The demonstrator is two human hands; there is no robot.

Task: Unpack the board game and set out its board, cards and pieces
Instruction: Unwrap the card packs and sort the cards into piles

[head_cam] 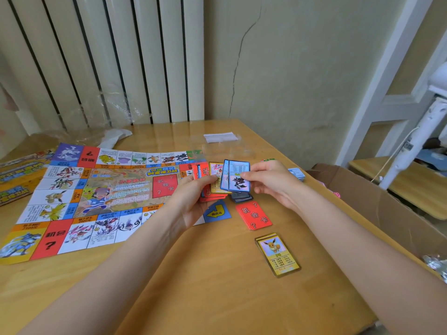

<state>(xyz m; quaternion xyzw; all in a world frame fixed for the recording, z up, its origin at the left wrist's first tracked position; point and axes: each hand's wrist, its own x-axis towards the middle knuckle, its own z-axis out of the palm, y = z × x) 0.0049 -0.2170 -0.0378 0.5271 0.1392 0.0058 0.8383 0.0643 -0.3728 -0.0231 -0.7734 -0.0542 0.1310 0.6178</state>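
Now left fingers (208,181) grip a glossy card fan (214,182); right fingers (246,175) pinch blue-bordered cards (238,176).

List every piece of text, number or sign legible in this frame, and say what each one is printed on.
"机会卡" with "?" marks: red card pile on the table.
"机会" with "?": red corner square of the board.
"由此去" on a yellow arrow: blue board square.
"2500元": orange board label.
Gold card pile and the blue cards the right hand pinches: print too small.

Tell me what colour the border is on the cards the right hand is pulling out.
Blue, on the cards pinched by the right hand; clearest in the head view.
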